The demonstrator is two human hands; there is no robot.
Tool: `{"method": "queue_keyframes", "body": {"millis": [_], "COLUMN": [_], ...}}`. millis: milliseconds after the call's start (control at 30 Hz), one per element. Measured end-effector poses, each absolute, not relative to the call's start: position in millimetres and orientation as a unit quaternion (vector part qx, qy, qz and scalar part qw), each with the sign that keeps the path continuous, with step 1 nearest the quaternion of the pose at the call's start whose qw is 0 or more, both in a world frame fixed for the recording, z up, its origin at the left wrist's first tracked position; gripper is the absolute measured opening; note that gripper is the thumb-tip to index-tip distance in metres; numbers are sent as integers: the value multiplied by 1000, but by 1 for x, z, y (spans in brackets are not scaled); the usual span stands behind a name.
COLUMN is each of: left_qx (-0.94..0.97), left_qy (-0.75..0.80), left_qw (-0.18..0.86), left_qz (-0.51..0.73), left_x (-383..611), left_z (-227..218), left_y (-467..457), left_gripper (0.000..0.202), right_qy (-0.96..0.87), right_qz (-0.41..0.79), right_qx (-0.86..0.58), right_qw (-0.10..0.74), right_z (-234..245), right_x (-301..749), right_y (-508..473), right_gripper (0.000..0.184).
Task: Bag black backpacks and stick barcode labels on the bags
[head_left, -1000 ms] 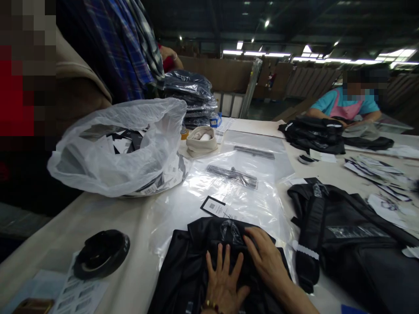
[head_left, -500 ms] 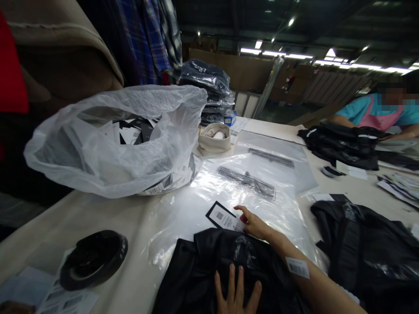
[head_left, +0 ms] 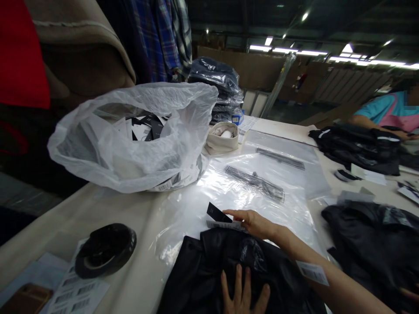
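A black garment, folded and smooth like leather, lies at the near edge of the table. My left hand rests flat on it with the fingers spread. Beyond its collar edge, my right hand holds a black hang tag with the index finger along its edge. A white printed tag lies just below the black one, partly hidden by the garment. A barcode sticker is stuck on my right forearm. Under the tags spread clear plastic bags with printed strips.
A white plastic bag of tags stands left; a tape roll, barcode sheets and a phone lie nearer. A cloth pouch and bagged garments are behind. More black clothing and a co-worker are right.
The hang tag has turned from its white barcode face to a raised black side, with my right index finger now against it. My left hand stays flat. The view has shifted slightly left.
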State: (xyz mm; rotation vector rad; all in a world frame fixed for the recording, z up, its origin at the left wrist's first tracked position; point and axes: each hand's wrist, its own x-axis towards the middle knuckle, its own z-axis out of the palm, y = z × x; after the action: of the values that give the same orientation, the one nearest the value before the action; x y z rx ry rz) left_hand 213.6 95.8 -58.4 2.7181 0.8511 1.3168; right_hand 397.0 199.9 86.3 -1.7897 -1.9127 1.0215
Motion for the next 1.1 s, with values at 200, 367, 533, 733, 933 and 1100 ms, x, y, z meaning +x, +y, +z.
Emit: {"method": "queue_keyframes", "body": {"millis": [200, 367, 533, 733, 933, 1100], "left_qx": [880, 866, 866, 865, 899, 951], "left_qy": [264, 273, 271, 276, 237, 181], "left_qw": [-24, -8, -2, 9, -2, -18], "left_qz": [395, 419, 420, 419, 369, 248], "left_x": [213, 215, 215, 215, 205, 188], "left_z": [-60, -58, -56, -55, -46, -25], "left_y": [96, 96, 96, 94, 102, 111], "left_gripper": [58, 55, 52, 49, 60, 83], "right_qy": [-802, -824, -808, -763, -746, -757], "right_qz": [183, 100, 20, -74, -144, -134], "right_qx": [-569, -558, -589, -642, -650, -638], "right_qw": [15, -10, 13, -4, -23, -56], "right_z": [101, 94, 89, 102, 121, 140], "right_x": [381, 380, 405, 444, 452, 442], "right_y": [190, 195, 206, 203, 184, 156], "right_gripper": [69, 48, 44, 29, 21, 23]}}
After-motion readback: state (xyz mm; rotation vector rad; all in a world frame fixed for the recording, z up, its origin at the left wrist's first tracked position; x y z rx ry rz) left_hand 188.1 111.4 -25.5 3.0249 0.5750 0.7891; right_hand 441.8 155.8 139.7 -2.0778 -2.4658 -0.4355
